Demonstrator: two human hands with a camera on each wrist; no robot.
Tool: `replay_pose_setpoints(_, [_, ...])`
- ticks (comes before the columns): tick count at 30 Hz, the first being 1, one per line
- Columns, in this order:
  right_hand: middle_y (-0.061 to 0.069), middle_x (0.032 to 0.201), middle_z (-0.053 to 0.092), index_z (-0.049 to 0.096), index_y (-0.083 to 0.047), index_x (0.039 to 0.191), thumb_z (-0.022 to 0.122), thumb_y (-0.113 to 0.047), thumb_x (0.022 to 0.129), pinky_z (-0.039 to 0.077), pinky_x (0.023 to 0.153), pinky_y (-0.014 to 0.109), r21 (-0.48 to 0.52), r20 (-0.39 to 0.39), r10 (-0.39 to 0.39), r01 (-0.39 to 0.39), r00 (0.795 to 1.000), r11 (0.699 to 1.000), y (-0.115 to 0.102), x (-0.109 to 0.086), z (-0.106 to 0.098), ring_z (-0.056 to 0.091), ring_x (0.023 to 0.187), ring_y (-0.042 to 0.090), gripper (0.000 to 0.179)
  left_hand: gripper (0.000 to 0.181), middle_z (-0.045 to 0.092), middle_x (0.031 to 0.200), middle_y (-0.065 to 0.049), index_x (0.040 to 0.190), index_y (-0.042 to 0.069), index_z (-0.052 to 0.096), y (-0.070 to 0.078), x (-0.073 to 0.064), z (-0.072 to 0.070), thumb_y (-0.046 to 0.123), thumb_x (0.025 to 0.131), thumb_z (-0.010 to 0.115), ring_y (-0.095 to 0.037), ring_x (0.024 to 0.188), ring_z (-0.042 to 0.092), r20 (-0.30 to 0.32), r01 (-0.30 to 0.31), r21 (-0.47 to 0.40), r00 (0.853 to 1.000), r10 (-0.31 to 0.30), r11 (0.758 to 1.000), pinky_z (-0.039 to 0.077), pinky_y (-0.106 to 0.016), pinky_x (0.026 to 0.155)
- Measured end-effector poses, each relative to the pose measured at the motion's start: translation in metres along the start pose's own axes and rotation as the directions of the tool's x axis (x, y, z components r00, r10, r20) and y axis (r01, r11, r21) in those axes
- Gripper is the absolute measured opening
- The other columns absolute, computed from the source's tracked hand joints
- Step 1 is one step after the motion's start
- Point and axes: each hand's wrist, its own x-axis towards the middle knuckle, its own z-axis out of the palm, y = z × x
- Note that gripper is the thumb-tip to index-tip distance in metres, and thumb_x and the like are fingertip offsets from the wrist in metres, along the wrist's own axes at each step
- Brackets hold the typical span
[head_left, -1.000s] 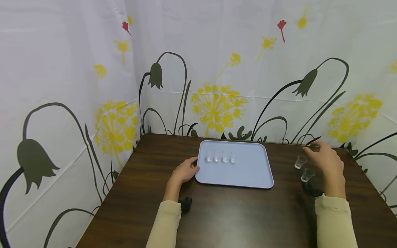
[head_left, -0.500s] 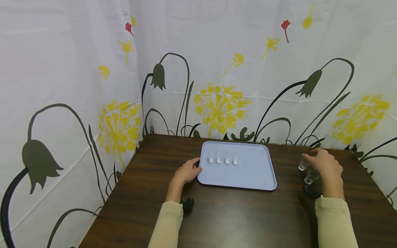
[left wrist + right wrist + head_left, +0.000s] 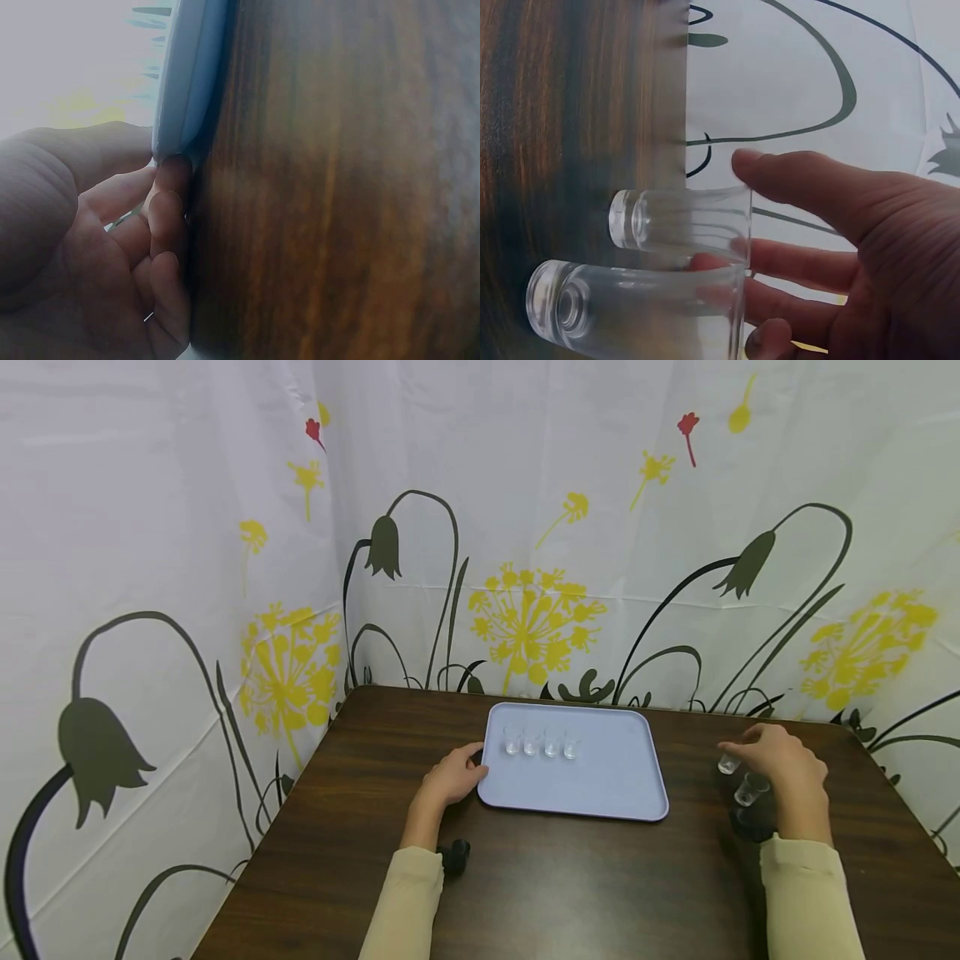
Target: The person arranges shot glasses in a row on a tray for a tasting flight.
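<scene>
My left hand point(image 3: 452, 775) grips the left edge of a pale blue tray point(image 3: 611, 777). In the left wrist view its thumb point(image 3: 112, 150) lies along the rim and the fingers curl beneath the edge. A row of several small clear glasses point(image 3: 551, 746) stands on the tray's left half. To the right of the tray, my right hand point(image 3: 782, 760) pinches the rim of a clear shot glass point(image 3: 682, 225), thumb on one side and fingertips on the other. A second shot glass point(image 3: 630, 307) stands upright on the table, nearer to me, right beside these fingers.
The dark wood table point(image 3: 570, 885) meets a white curtain point(image 3: 510, 427) printed with flowers at its back and left. A black wrist camera point(image 3: 453, 857) sits under the left wrist, another point(image 3: 752, 823) under the right, close to the second glass.
My right hand has come down onto the farther shot glass, and its thumb and fingers have closed around the rim. The left hand stays at the tray's edge; the view has shifted slightly.
</scene>
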Motion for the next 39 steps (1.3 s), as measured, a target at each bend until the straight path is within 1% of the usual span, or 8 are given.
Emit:
replay_pose_setpoints(3, [0.04, 0.146, 0.053, 0.056, 0.003, 0.145, 0.067, -0.066, 0.097, 0.04, 0.09, 0.072, 0.0, -0.017, -0.004, 0.004, 1.0, 1.0, -0.002, -0.002, 0.001, 0.056, 0.12, 0.063, 0.085, 0.061, 0.064, 0.093, 0.004, 0.16, 0.027, 0.054, 0.002, -0.002, -0.001, 0.041, 0.102, 0.065, -0.019, 0.073, 0.059, -0.001, 0.011, -0.002, 1.0, -0.011, 1.0, 0.041, -0.039, 0.068])
replay_pose_setpoints(4, [0.04, 0.145, 0.054, 0.058, 0.003, 0.143, 0.068, -0.063, 0.097, 0.04, 0.089, 0.072, 0.0, -0.024, -0.006, 0.006, 1.0, 1.0, -0.002, -0.002, 0.002, 0.057, 0.119, 0.062, 0.081, 0.06, 0.064, 0.094, 0.003, 0.16, 0.026, 0.053, 0.008, -0.01, -0.005, 0.04, 0.103, 0.064, -0.019, 0.073, 0.059, -0.01, -0.006, 0.007, 1.0, 0.006, 1.0, 0.042, -0.039, 0.07])
replay_pose_setpoints(8, [0.039, 0.142, 0.057, 0.062, 0.002, 0.139, 0.069, -0.056, 0.099, 0.041, 0.088, 0.072, -0.003, -0.052, -0.016, 0.016, 0.999, 1.0, -0.006, -0.002, 0.005, 0.058, 0.117, 0.062, 0.071, 0.06, 0.064, 0.094, 0.001, 0.161, 0.023, 0.052, 0.014, -0.018, -0.011, 0.039, 0.104, 0.063, -0.019, 0.073, 0.058, -0.008, -0.026, 0.004, 1.0, 0.026, 1.0, 0.042, -0.041, 0.07])
replay_pose_setpoints(16, [0.033, 0.128, 0.068, 0.071, -0.003, 0.131, 0.07, -0.047, 0.101, 0.045, 0.082, 0.07, -0.033, -0.096, -0.055, 0.052, 0.994, 0.998, -0.022, -0.002, 0.012, 0.063, 0.109, 0.059, 0.053, 0.059, 0.063, 0.089, 0.0, 0.159, 0.02, 0.054, 0.01, -0.015, -0.01, 0.037, 0.103, 0.065, -0.019, 0.072, 0.058, -0.007, -0.022, -0.011, 1.0, 0.022, 1.0, 0.042, -0.039, 0.067])
replay_pose_setpoints(21, [0.036, 0.131, 0.066, 0.069, -0.003, 0.133, 0.07, -0.044, 0.101, 0.046, 0.082, 0.072, -0.053, -0.132, -0.076, 0.07, 0.988, 0.996, -0.027, 0.002, 0.02, 0.062, 0.111, 0.062, 0.052, 0.06, 0.064, 0.09, 0.001, 0.159, 0.022, 0.054, 0.007, -0.011, -0.008, 0.039, 0.103, 0.064, -0.019, 0.073, 0.058, -0.005, -0.01, -0.011, 1.0, 0.01, 1.0, 0.043, -0.039, 0.066])
replay_pose_setpoints(24, [0.037, 0.132, 0.064, 0.066, -0.003, 0.135, 0.068, -0.042, 0.101, 0.047, 0.082, 0.072, -0.064, -0.153, -0.092, 0.083, 0.984, 0.995, -0.029, 0.002, 0.023, 0.062, 0.112, 0.063, 0.052, 0.06, 0.063, 0.091, 0.001, 0.16, 0.02, 0.053, 0.016, -0.021, -0.013, 0.039, 0.103, 0.064, -0.019, 0.074, 0.057, 0.001, -0.019, -0.019, 1.0, 0.019, 1.0, 0.042, -0.04, 0.069])
replay_pose_setpoints(33, [0.036, 0.136, 0.064, 0.064, -0.005, 0.138, 0.065, -0.036, 0.102, 0.047, 0.082, 0.073, -0.092, -0.177, -0.126, 0.111, 0.976, 0.99, -0.035, 0.005, 0.028, 0.062, 0.112, 0.063, 0.048, 0.061, 0.065, 0.09, 0.004, 0.161, 0.024, 0.052, -0.003, 0.007, 0.002, 0.04, 0.103, 0.063, -0.019, 0.072, 0.059, 0.014, 0.013, -0.01, 1.0, -0.013, 1.0, 0.041, -0.039, 0.068])
replay_pose_setpoints(39, [0.034, 0.135, 0.065, 0.064, -0.005, 0.139, 0.065, -0.034, 0.103, 0.047, 0.081, 0.071, -0.113, -0.188, -0.135, 0.116, 0.973, 0.987, -0.038, 0.007, 0.03, 0.063, 0.109, 0.061, 0.046, 0.063, 0.065, 0.092, 0.002, 0.162, 0.027, 0.051, -0.002, 0.004, 0.0, 0.046, 0.103, 0.064, -0.019, 0.074, 0.059, 0.022, 0.007, -0.009, 1.0, -0.007, 1.0, 0.043, -0.04, 0.069])
